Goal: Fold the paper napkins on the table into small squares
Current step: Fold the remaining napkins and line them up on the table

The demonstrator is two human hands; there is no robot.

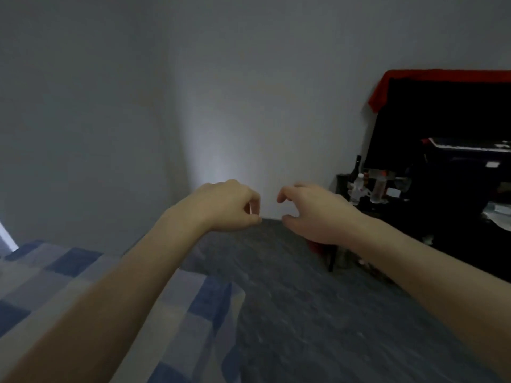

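Hands reach forward over a grey textured bed cover (304,313). Left hand (224,207) has fingers curled, thumb meeting fingertip; whether it pinches anything is unclear. Right hand (312,211) has fingers loosely curled, holding nothing. Paper napkins cannot be made out. Blue checked blanket (69,272) lies left.

Home bedroom, checked bedding (83,277), grey blanket (304,299), cluttered black shelf (442,167)

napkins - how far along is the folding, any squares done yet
Done: nothing that shows; no folded squares or napkins are in the head view, only a grey cover and a blue checked blanket. In hand: the left hand pinches something thin and pale, too blurred to name; the right hand hangs loosely curled, holding nothing. Left: apparently all the folding.
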